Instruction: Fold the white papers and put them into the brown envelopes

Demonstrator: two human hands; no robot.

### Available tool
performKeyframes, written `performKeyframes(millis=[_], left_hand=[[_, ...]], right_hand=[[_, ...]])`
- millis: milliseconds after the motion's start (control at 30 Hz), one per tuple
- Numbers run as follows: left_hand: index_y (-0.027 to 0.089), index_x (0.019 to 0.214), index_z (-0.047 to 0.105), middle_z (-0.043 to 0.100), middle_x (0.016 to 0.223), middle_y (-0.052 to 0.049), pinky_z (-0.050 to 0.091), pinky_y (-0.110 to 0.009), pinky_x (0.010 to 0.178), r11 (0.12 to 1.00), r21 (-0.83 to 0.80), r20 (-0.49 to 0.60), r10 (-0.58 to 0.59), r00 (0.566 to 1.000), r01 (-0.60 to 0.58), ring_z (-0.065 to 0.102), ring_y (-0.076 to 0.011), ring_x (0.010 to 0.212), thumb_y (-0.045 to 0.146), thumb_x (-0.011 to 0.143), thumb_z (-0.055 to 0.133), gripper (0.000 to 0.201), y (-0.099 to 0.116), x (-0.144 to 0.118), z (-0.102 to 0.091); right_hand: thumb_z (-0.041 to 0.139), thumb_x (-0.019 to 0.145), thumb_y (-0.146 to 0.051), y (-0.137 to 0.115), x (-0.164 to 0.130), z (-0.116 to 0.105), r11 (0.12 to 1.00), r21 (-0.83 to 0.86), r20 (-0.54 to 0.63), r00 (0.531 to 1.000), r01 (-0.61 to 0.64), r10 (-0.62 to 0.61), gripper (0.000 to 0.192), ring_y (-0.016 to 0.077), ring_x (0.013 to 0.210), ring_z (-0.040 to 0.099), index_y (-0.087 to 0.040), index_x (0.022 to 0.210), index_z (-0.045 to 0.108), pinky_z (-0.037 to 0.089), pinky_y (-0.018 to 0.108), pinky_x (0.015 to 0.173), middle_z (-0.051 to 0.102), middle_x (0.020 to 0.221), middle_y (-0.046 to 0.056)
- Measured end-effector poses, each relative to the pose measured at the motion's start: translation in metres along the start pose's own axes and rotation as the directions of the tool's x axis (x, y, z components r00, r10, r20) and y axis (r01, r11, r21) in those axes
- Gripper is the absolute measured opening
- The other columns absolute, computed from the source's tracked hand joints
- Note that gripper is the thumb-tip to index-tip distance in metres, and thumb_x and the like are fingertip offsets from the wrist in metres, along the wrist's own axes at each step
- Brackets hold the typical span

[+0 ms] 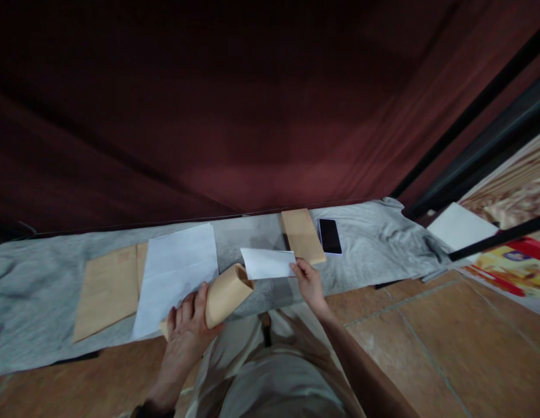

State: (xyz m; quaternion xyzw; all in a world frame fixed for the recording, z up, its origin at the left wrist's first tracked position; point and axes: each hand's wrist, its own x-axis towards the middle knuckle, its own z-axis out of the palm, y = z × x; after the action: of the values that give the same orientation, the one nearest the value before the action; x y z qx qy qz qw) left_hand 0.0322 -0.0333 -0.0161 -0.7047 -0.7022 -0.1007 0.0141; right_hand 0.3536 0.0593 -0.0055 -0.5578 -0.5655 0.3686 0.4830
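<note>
My left hand (189, 322) is closed around a brown paper envelope (228, 294), which bulges so that its mouth gapes toward the right. In my right hand (310, 283) is a folded white sheet of paper (267, 264), pinched at its right end. The sheet's left end is close to the envelope's open mouth; whether its edge is inside I cannot tell. Large white paper sheets (178, 267) lie under and beyond my left hand. Just beyond my right hand rests a stack of brown envelopes (303, 232).
More brown envelopes (108, 284) lie at the left on the grey cloth (374, 249). A phone (330, 236) with a dark screen is right of the envelope stack. Behind hangs a dark red curtain (261, 145). At the right are a black bar (500, 239) and a colourful box (513, 270).
</note>
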Motion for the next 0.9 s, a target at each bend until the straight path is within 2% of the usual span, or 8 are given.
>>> performKeyframes(millis=[233, 433, 567, 700, 800, 900], left_hand=[[0.015, 0.164, 0.016, 0.053, 0.138, -0.021, 0.026, -0.063, 0.118, 0.999, 0.043, -0.034, 0.017, 0.999, -0.016, 0.047, -0.0383, 0.133, 0.036, 0.089, 0.061, 0.091, 0.004, -0.001, 0.0], [0.015, 0.164, 0.019, 0.051, 0.142, -0.022, 0.024, -0.064, 0.118, 0.998, 0.06, -0.04, 0.025, 0.999, -0.023, 0.045, -0.0392, 0.135, 0.036, 0.088, 0.06, 0.088, 0.004, -0.002, 0.002], [0.017, 0.164, 0.018, 0.05, 0.142, -0.022, 0.022, -0.065, 0.119, 0.997, 0.054, -0.048, 0.058, 0.997, -0.056, 0.043, -0.0394, 0.137, 0.035, 0.088, 0.06, 0.089, 0.005, -0.001, 0.003], [0.018, 0.164, 0.017, 0.049, 0.143, -0.021, 0.019, -0.067, 0.12, 0.998, 0.027, -0.052, 0.058, 0.997, -0.056, 0.043, -0.0392, 0.138, 0.033, 0.085, 0.062, 0.092, 0.01, 0.002, 0.002], [0.02, 0.164, 0.017, 0.049, 0.143, -0.02, 0.018, -0.066, 0.121, 0.999, 0.005, -0.051, 0.052, 0.997, -0.051, 0.044, -0.039, 0.138, 0.033, 0.083, 0.064, 0.094, 0.011, 0.004, 0.003], [0.019, 0.164, 0.015, 0.052, 0.139, -0.019, 0.018, -0.065, 0.121, 0.995, -0.025, -0.028, 0.094, 0.995, -0.095, 0.046, -0.0379, 0.137, 0.032, 0.08, 0.066, 0.099, 0.009, 0.007, 0.005]], right_hand=[[0.05, 0.097, -0.04, -0.001, 0.002, -0.008, 0.989, -0.123, 0.2, 0.978, 0.082, -0.056, 0.03, 0.024, 0.084, 0.07, -0.023, 0.092, 0.075, 0.051, 0.029, 0.074, 0.077, 0.092, 0.007], [0.054, 0.093, -0.029, -0.004, 0.012, -0.015, 0.964, -0.248, 0.273, 0.962, 0.093, -0.023, 0.026, 0.02, 0.07, 0.065, -0.024, 0.074, 0.071, 0.045, 0.026, 0.065, 0.072, 0.074, 0.003], [0.056, 0.092, -0.027, 0.0, 0.012, -0.01, 0.966, -0.25, 0.283, 0.959, 0.073, 0.001, 0.026, 0.018, 0.066, 0.062, -0.024, 0.068, 0.066, 0.042, 0.024, 0.06, 0.067, 0.067, 0.002], [0.064, 0.088, -0.03, 0.01, 0.009, 0.002, 0.989, -0.126, 0.278, 0.954, -0.076, 0.109, 0.025, 0.0171, 0.062, 0.059, -0.024, 0.064, 0.062, 0.045, 0.024, 0.058, 0.06, 0.06, 0.0], [0.064, 0.087, -0.039, 0.019, 0.007, 0.008, 0.978, -0.029, 0.313, 0.927, -0.206, 0.204, 0.025, 0.0173, 0.062, 0.059, -0.024, 0.067, 0.064, 0.05, 0.024, 0.054, 0.06, 0.061, -0.001], [0.062, 0.085, -0.045, 0.026, 0.006, 0.009, 0.968, 0.011, 0.387, 0.894, -0.25, 0.226, 0.027, 0.0169, 0.061, 0.06, -0.024, 0.069, 0.065, 0.053, 0.026, 0.052, 0.061, 0.063, -0.002]])
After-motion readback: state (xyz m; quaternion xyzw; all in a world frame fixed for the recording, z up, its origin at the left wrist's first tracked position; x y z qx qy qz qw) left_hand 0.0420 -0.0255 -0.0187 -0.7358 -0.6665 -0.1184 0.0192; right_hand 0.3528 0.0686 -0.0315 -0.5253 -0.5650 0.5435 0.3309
